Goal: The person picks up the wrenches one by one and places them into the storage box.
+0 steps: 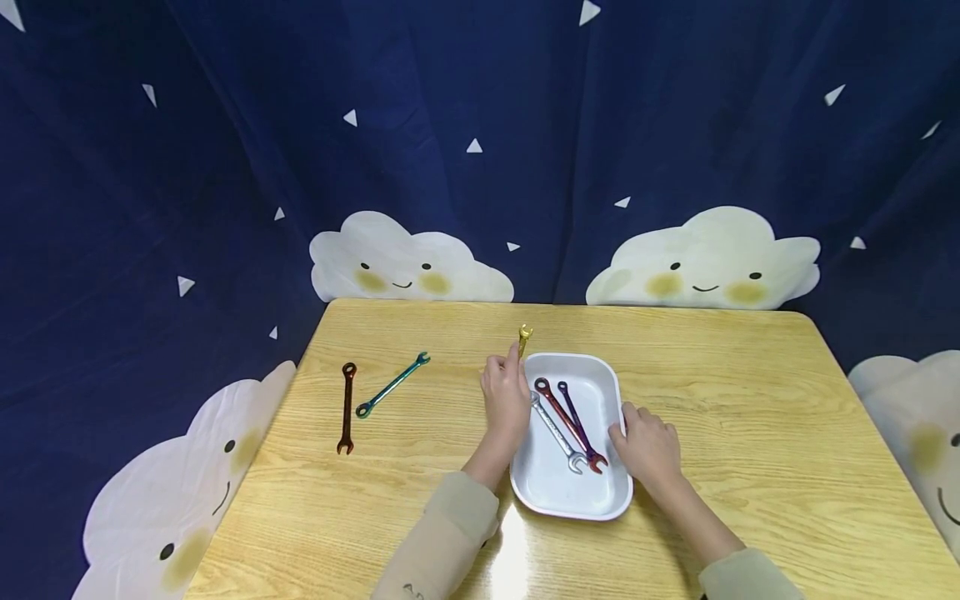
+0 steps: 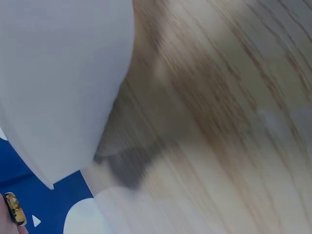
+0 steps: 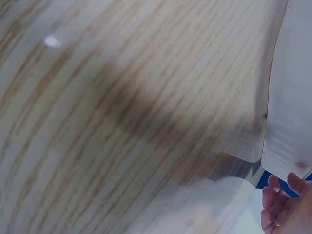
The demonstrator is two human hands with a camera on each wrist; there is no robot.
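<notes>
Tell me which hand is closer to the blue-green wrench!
Left. The left hand is just to the right of the blue-green wrench, pinching the gold wrench. The right hand is farther away, at the white tray's right edge.

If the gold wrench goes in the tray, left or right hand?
Probably left: the left hand holds the gold wrench beside the tray; the right hand is at the tray's opposite side.
</notes>
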